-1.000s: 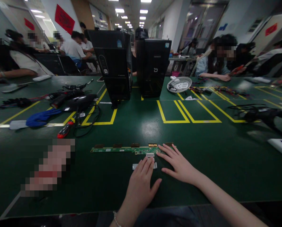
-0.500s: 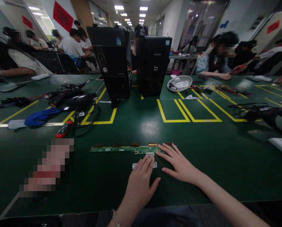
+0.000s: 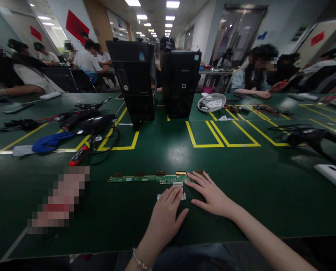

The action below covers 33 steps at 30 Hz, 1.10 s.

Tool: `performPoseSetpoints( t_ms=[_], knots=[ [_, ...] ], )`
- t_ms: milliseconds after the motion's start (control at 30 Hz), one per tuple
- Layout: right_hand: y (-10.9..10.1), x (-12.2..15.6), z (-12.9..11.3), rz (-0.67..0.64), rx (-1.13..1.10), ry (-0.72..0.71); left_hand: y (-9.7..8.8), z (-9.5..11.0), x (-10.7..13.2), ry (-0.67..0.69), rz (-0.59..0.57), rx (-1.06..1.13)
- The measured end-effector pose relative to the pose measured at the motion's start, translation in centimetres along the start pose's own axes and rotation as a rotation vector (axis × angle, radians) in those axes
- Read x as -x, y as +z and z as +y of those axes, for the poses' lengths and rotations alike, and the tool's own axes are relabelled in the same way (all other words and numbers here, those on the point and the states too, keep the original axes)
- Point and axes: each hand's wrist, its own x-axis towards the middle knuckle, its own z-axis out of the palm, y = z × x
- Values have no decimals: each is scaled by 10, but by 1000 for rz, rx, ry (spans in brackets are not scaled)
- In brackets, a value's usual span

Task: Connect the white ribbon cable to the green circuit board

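Note:
A long, narrow green circuit board lies across the green table, with brown-gold tabs along its far edge. A white flat ribbon cable meets the board's near side at a pale connector. My left hand lies palm down over the cable, its fingers stretched forward and the thumb apart; they cover much of the cable. On the board's right end rests my right hand, fingers spread and flat, hiding part of that end. Neither hand is wrapped around anything.
Two black computer towers stand at the back. Left are a blue glove, a red-black screwdriver and black cables. A white basket stands back right, a white device at the right. People sit around.
The camera view has tilted and shifted slightly. Both hands stay in about the same place over the board and cable; nothing else has visibly changed.

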Motion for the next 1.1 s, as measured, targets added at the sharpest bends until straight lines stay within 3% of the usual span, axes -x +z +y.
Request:
performPoseSetpoints(
  t_ms=[400,533,667,900,1100],
  knots=[
    [0,-1,-1,22,9,-2,3,23,-10,-130,80,-25],
    [0,-1,-2,24,15,-7,-10,22,-11,-68,177,32],
    [0,0,-2,38,-5,-15,-25,-6,4,-83,340,38],
    [-4,-1,-8,59,-8,-24,-32,-82,53,-174,336,-136],
    [-6,-9,-28,10,-67,-107,-28,-90,61,-211,299,-203]
  ],
)
